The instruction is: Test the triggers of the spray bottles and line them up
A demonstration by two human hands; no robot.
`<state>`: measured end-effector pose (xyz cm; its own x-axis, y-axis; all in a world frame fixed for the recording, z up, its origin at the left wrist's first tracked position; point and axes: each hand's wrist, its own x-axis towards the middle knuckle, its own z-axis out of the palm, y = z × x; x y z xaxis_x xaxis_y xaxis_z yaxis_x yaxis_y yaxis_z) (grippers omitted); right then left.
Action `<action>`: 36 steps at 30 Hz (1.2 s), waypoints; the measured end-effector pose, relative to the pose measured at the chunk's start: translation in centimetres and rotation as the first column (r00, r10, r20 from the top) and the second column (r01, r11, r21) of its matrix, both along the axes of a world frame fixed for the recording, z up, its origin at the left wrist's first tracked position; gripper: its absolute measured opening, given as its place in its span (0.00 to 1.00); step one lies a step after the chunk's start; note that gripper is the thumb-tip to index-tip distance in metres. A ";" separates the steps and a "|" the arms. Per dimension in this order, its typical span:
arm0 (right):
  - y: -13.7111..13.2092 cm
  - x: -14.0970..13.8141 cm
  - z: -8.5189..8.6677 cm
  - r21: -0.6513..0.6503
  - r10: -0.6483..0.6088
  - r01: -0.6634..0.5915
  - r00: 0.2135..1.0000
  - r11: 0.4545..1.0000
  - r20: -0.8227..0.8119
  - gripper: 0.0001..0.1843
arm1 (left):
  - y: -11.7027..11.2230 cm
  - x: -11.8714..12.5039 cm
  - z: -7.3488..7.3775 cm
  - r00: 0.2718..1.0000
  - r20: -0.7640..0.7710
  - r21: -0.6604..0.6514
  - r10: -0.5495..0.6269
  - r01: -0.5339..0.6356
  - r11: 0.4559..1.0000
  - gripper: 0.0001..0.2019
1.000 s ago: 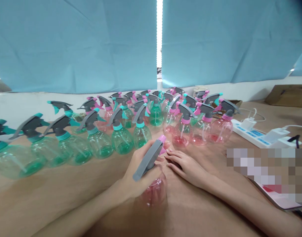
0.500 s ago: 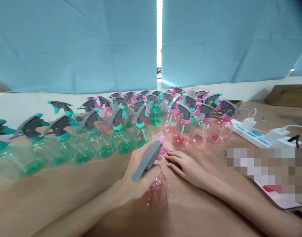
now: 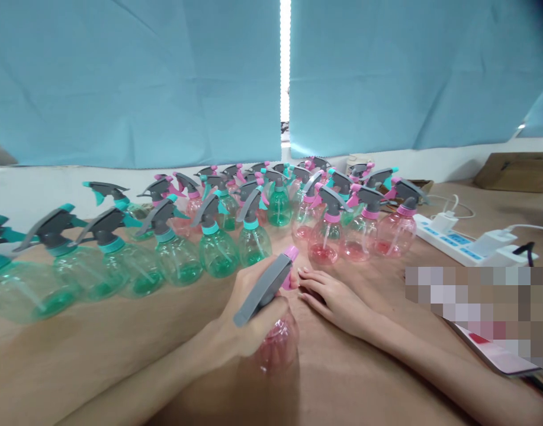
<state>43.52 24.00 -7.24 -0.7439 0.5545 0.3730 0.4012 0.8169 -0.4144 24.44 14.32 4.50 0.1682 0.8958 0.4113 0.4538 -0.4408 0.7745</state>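
My left hand (image 3: 248, 307) is wrapped round the neck of a pink spray bottle (image 3: 278, 349) with a grey and pink trigger head. The bottle is upright on the brown tabletop (image 3: 355, 384), its nozzle pointing away from me. Just right of it, my right hand (image 3: 331, 296) lies on the table with fingers stretched out, holding nothing; its fingertips are close to the bottle's pink trigger. Beyond my hands, a row of green spray bottles (image 3: 220, 254) runs to the left, and several pink spray bottles (image 3: 324, 245) stand to the right.
More green and pink bottles crowd together at the back. A white power strip (image 3: 449, 239) with plugs and cables lies at the right, above a pixelated area and a flat device (image 3: 511, 361). A cardboard box (image 3: 517, 171) sits at the far right, and blue curtains (image 3: 133, 83) hang behind.
The right fingers have drawn slightly back from the trigger. The left hand keeps its hold, and the bottle has barely moved.
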 end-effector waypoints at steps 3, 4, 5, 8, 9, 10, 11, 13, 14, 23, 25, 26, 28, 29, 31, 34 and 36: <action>0.0 0.0 0.0 0.002 -0.003 0.003 1.000 1.000 -0.018 0.16 | -0.1 -0.2 -0.1 1.000 -0.007 0.011 0.014 -0.014 1.000 0.04; 0.0 0.0 0.0 0.002 -0.004 0.004 1.000 1.000 -0.022 0.17 | -0.1 -0.2 -0.1 1.000 -0.005 0.011 0.016 -0.016 1.000 0.05; 0.0 0.0 0.0 0.003 -0.004 0.004 1.000 1.000 -0.023 0.17 | -0.1 -0.2 -0.2 1.000 -0.002 0.010 0.014 -0.014 1.000 0.05; -0.1 -0.1 0.1 0.008 -0.007 0.007 1.000 1.000 -0.017 0.17 | 0.0 -0.1 -0.2 1.000 0.001 0.000 0.001 -0.001 1.000 0.07; -0.1 -0.1 0.2 0.009 -0.006 0.006 1.000 1.000 -0.013 0.17 | 0.0 0.0 -0.1 1.000 0.004 -0.004 0.006 -0.006 1.000 0.07; -0.2 -0.1 0.3 0.009 -0.004 0.004 1.000 1.000 -0.009 0.17 | 0.0 0.1 -0.1 1.000 0.009 -0.010 0.017 -0.017 1.000 0.07; -0.2 -0.1 0.3 0.010 -0.003 0.003 1.000 1.000 -0.006 0.16 | 0.0 0.2 -0.1 0.999 0.013 -0.018 0.032 -0.032 0.999 0.06; -0.3 -0.1 0.5 0.012 -0.003 0.003 1.000 1.000 -0.007 0.16 | 0.0 0.3 0.0 0.998 0.018 -0.034 0.058 -0.057 0.998 0.05; -0.3 -0.2 0.5 0.013 -0.003 0.003 1.000 1.000 -0.012 0.16 | -0.1 0.4 0.0 0.998 0.017 -0.040 0.065 -0.064 0.997 0.05; -1.7 0.1 1.1 -0.062 0.031 -0.046 0.976 0.997 -0.217 0.13 | -0.3 0.4 -0.2 0.999 0.054 -0.007 0.009 -0.008 1.000 0.14; -2.5 0.2 1.4 -0.058 0.088 -0.110 0.951 0.992 -0.298 0.13 | -0.3 0.4 -0.5 0.998 0.046 0.007 0.030 -0.030 1.000 0.13; -2.9 0.2 1.5 -0.047 0.120 -0.143 0.938 0.989 -0.326 0.14 | -0.4 0.4 -0.7 0.998 0.049 0.008 0.036 -0.037 0.999 0.13; -3.6 0.0 1.5 -0.027 0.160 -0.182 0.917 0.983 -0.366 0.23 | -0.5 0.4 -0.7 0.997 0.069 0.005 0.045 -0.045 0.999 0.14; -3.9 -0.1 1.5 -0.017 0.168 -0.188 0.908 0.982 -0.384 0.28 | -0.5 0.5 -0.6 0.995 0.082 0.004 0.049 -0.050 0.999 0.15; -4.4 -0.4 1.2 0.000 0.171 -0.188 0.894 0.982 -0.415 0.36 | -0.7 0.6 -0.4 0.993 0.094 0.005 0.067 -0.067 0.998 0.17; -5.4 -0.9 0.9 -0.006 0.144 -0.163 0.884 0.987 -0.444 0.43 | -0.9 0.8 -0.1 0.994 0.080 0.004 0.079 -0.079 0.997 0.21; -6.3 -1.4 1.0 -0.048 0.104 -0.139 0.892 0.989 -0.440 0.45 | -1.1 0.9 -0.2 0.993 0.080 0.014 0.090 -0.091 0.996 0.20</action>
